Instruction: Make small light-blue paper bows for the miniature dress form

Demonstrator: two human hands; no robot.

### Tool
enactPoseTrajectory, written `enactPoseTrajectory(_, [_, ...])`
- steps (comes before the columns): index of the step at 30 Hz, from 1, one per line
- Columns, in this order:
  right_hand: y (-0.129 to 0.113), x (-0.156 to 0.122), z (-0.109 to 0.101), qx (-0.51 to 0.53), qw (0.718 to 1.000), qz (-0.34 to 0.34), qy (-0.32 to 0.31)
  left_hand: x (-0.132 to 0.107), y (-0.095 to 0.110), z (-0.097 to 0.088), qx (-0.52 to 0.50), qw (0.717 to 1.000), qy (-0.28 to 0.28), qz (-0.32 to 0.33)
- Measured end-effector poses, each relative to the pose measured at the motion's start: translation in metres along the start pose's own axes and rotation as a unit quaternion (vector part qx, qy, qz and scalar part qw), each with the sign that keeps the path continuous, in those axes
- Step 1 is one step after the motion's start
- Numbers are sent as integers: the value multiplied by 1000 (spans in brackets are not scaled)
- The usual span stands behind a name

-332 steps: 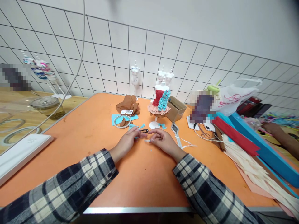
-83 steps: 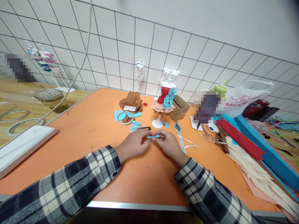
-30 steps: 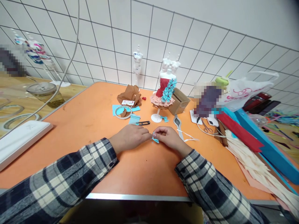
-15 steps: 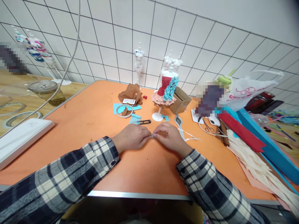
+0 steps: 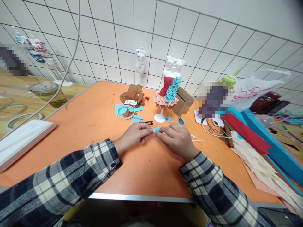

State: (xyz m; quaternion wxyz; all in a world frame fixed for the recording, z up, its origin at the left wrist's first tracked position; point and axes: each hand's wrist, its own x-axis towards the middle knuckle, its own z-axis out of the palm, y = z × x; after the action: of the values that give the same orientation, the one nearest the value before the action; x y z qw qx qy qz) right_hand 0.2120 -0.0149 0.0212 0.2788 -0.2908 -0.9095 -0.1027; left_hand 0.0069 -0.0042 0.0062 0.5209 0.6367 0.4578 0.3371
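My left hand (image 5: 133, 136) and my right hand (image 5: 177, 139) meet over the orange table (image 5: 99, 119), fingertips pinched together on a small blue paper bow (image 5: 156, 129). Both hands are lifted a little above the tabletop. Just beyond them lie black thread snips (image 5: 147, 122) and a blue paper scrap (image 5: 136, 119). Farther back stands a small white mannequin (image 5: 168, 91) in a red, pink and blue ruffled paper dress, with another tiny blue bow (image 5: 168, 119) by its round base.
A tape roll (image 5: 126, 112) on blue paper and crumpled brown paper (image 5: 132, 94) lie behind the snips. A cardboard box (image 5: 185, 101), scissors (image 5: 210, 127), stacked red, blue and cream crepe paper (image 5: 251, 148) fill the right. A white device (image 5: 22, 142) and glass jar (image 5: 46, 92) sit left.
Both hands have lifted slightly off the table and turned the blue bow so it shows more between the fingertips. The view has barely shifted.
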Motion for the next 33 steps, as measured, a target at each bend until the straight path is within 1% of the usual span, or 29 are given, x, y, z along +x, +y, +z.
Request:
enactPoseTrajectory(1, [-1, 0, 0, 22, 999, 28, 6, 0, 0, 0, 5, 1000, 14, 8])
enactPoseTrajectory(2, [-3, 1, 2, 55, 995, 77, 14, -1, 1, 1, 34, 999, 31, 25])
enactPoseTrajectory(3, [-3, 1, 5, 94, 985, 143, 22, -2, 2, 1, 80, 995, 46, 48])
enactPoseTrajectory(4, [-4, 2, 9, 141, 965, 218, 26, -3, 2, 1, 131, 987, 60, 76])
enactPoseTrajectory(5, [-4, 2, 14, 199, 936, 290, 20, -5, 3, 1, 181, 975, 72, 104])
enactPoseTrajectory(6, [-4, 3, 18, 269, 897, 352, 9, -6, 4, 1, 224, 963, 80, 130])
enactPoseTrajectory(7, [-4, 4, 22, 348, 848, 400, -3, -8, 4, 1, 258, 951, 85, 151])
enactPoseTrajectory(9, [-5, 5, 26, 499, 735, 460, -11, -9, 5, 1, 303, 931, 93, 182])
enactPoseTrajectory(10, [-6, 5, 27, 552, 685, 475, -7, -10, 5, 1, 318, 923, 98, 193])
enactPoseTrajectory(11, [-8, 6, 27, 583, 650, 487, 2, -10, 5, 1, 329, 917, 103, 201])
enactPoseTrajectory(12, [-9, 6, 27, 598, 631, 494, 10, -10, 5, 0, 337, 913, 106, 206])
enactPoseTrajectory(13, [-10, 6, 27, 603, 622, 499, 15, -10, 5, 0, 342, 910, 107, 209])
enactPoseTrajectory(16, [-12, 7, 30, 603, 615, 507, 26, -10, 6, 1, 340, 912, 102, 206])
enactPoseTrajectory(19, [-12, 6, 34, 609, 608, 509, 34, -9, 6, 1, 321, 923, 92, 192])
enactPoseTrajectory(21, [-11, 6, 35, 605, 613, 507, 35, -8, 5, 2, 291, 936, 84, 178])
enactPoseTrajectory(23, [-10, 5, 35, 595, 632, 496, 29, -7, 3, 3, 221, 962, 65, 148])
enactPoseTrajectory(25, [-10, 4, 35, 573, 668, 476, 15, -5, 1, 3, 129, 986, 34, 104])
enactPoseTrajectory(27, [-9, 4, 34, 546, 704, 455, -3, -4, 0, 4, 69, 995, 10, 76])
enactPoseTrajectory(28, [-9, 4, 33, 539, 713, 448, -10, -3, 0, 4, 55, 996, 5, 71])
enactPoseTrajectory(29, [-9, 4, 32, 539, 717, 442, -16, -3, 0, 4, 48, 996, 6, 70])
enactPoseTrajectory(31, [-9, 4, 30, 559, 706, 435, -14, -3, 0, 3, 28, 998, 13, 63])
enactPoseTrajectory(33, [-9, 4, 29, 584, 684, 437, -5, -2, 0, 3, 1, 999, 24, 46])
